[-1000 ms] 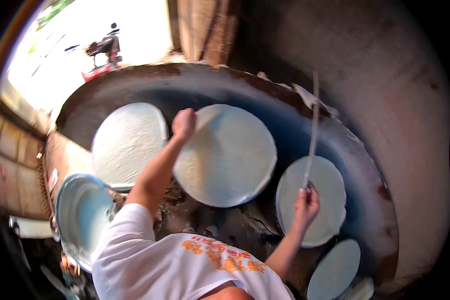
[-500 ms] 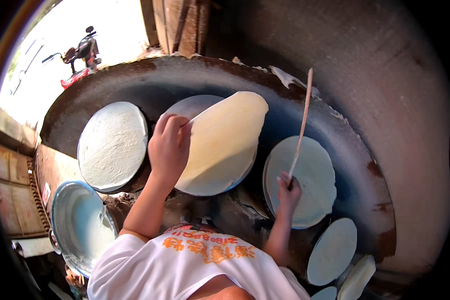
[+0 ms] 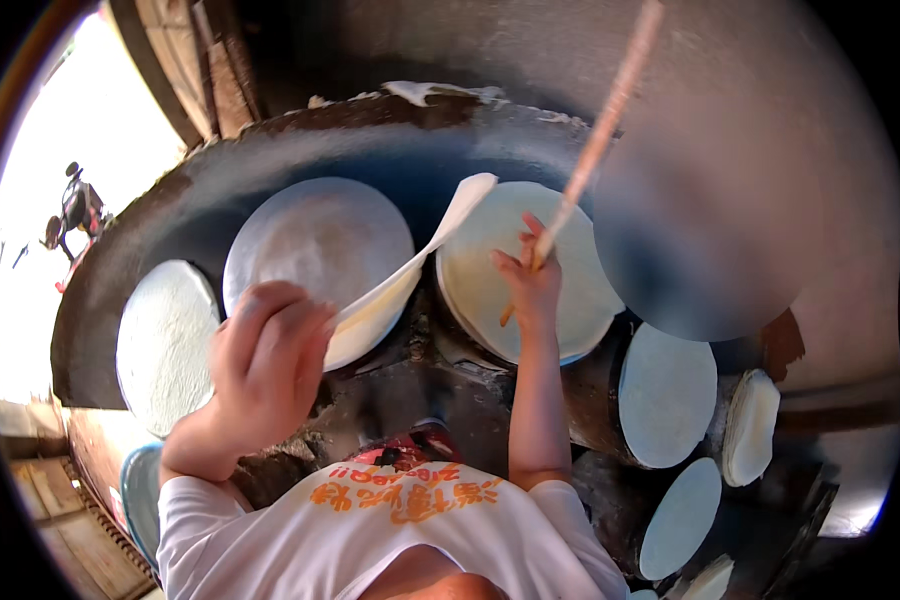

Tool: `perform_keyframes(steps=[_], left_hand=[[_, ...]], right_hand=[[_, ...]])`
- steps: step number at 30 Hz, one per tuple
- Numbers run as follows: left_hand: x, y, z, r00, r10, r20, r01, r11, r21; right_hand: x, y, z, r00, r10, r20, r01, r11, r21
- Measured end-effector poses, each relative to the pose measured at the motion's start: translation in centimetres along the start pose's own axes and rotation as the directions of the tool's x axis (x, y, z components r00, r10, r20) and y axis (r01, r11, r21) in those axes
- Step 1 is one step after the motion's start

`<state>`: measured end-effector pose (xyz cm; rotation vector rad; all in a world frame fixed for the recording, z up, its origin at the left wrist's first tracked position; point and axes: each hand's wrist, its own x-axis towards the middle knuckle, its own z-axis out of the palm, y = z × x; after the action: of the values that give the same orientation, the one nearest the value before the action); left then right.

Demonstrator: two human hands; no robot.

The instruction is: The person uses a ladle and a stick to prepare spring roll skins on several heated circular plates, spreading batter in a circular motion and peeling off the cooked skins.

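My left hand (image 3: 265, 365) pinches one end of a thin pale pancake (image 3: 400, 285). The sheet stretches up and right, seen nearly edge-on, over the gap between two round griddles. Behind it lies a grey griddle (image 3: 315, 225) with its surface bare. My right hand (image 3: 532, 280) grips a long wooden stick (image 3: 610, 120) that slants up to the right, some of its fingers raised off it. Beneath that hand another round griddle carries a pale pancake (image 3: 580, 295). The lifted pancake's far tip overlaps this one in view; whether they touch I cannot tell.
On the left sits a griddle covered with white batter (image 3: 165, 345). A blue-rimmed basin (image 3: 140, 500) shows at the lower left. To the right are round pale griddles (image 3: 668, 395) and a pancake stack (image 3: 750, 430). A curved, soot-dark wall (image 3: 450, 130) runs behind.
My view has turned right. The pancake has come off its griddle and swung rightward, baring the metal. My right hand and the stick have risen over the right-hand pancake.
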<state>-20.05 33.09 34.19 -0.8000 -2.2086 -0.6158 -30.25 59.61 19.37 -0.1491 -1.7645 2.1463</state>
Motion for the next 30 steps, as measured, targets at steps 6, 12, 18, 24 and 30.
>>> perform_keyframes(steps=[6,12,18,24,30], left_hand=[[8.8,4.1,1.0,0.976,0.16,0.145,-0.17,0.984,0.059],[19.3,-3.1,18.7,0.788,-0.46,0.409,0.544,0.832,-0.112],[10.2,-19.4,44.5,0.654,-0.368,0.661,0.476,0.879,0.018],[10.6,-12.1,51.2,0.635,-0.377,0.674,0.583,0.806,-0.099],[9.8,-14.5,48.1,0.61,-0.458,0.647,0.685,0.714,-0.141]], right_hand=[[5.3,0.0,-9.4,0.958,0.104,0.266,-0.092,0.994,-0.057],[10.1,-5.0,-21.9,0.934,0.262,0.244,-0.226,0.96,-0.164],[17.0,2.3,-25.1,0.967,0.238,0.093,-0.053,0.541,-0.839],[15.3,5.5,-31.4,1.0,0.016,0.026,0.017,0.401,-0.916],[15.2,3.7,-26.5,0.992,0.093,0.087,0.039,0.43,-0.902]])
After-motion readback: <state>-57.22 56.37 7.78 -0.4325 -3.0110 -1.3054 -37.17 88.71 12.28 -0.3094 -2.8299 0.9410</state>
